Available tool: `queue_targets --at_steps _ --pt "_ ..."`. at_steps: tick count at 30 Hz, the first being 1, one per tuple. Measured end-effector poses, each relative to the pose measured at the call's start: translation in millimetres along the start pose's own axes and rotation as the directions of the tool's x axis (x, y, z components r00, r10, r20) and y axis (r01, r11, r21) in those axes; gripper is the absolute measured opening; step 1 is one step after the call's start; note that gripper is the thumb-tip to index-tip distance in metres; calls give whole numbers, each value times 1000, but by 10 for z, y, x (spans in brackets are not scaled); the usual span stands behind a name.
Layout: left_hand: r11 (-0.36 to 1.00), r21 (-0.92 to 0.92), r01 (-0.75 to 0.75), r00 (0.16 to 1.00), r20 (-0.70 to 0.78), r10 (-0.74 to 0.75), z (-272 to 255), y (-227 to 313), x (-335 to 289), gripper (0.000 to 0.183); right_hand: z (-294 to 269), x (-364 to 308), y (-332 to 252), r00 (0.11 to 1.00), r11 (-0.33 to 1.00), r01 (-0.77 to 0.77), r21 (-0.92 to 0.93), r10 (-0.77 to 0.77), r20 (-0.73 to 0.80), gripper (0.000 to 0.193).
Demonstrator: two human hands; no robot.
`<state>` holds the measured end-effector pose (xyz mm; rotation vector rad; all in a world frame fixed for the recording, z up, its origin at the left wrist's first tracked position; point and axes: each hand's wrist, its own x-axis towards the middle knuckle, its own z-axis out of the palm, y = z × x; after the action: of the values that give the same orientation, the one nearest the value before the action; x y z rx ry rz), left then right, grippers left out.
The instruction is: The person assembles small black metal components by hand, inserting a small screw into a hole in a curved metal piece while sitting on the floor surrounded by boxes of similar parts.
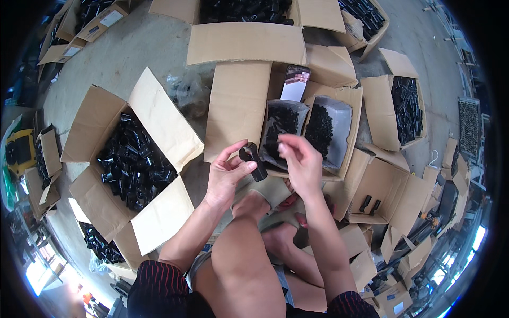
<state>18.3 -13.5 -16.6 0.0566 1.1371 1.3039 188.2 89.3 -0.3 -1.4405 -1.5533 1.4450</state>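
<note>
My left hand (227, 177) is closed around a black part (257, 168) with an open ring at one end and a short tube-like stem. The stem points down and to the right, and the ring sits by my thumb and forefinger. A little to the right, my right hand (303, 163) is held in a pinch, thumb and forefinger together; whatever may be between them is too small to make out. Behind it are two grey bins, a left bin (304, 109) and a right bin (343, 119), both with small black pieces inside. The right hand is in front of part of them.
On the left, an open carton (95, 199) holds many black ring-ended parts. A phone (295, 84) leans behind the grey bins. At right, a carton (377, 186) contains two black parts. More filled cartons surround me, including a big one (246, 45) ahead. My bare legs are below.
</note>
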Motion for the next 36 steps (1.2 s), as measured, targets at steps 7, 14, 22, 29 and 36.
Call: queue_targets --at_steps 7,14,22,29,36 --pt "973 117 -196 973 146 179 105 -27 -64 58 -97 -400 -371 992 983 72 -167 -53 119 9" --pt "958 148 -246 951 228 209 170 -161 -80 56 -63 -565 -75 983 979 181 -89 -182 3 13" --pt "941 308 -141 990 26 140 401 -255 34 63 150 -717 194 996 992 23 -123 -33 -82 46" --pt "964 170 204 961 154 -230 451 -248 148 29 -113 -586 161 929 763 -319 562 369 26 31" --pt "977 84 197 972 109 -206 310 -347 186 18 -488 -151 332 982 987 -163 -8 162 -94 16"
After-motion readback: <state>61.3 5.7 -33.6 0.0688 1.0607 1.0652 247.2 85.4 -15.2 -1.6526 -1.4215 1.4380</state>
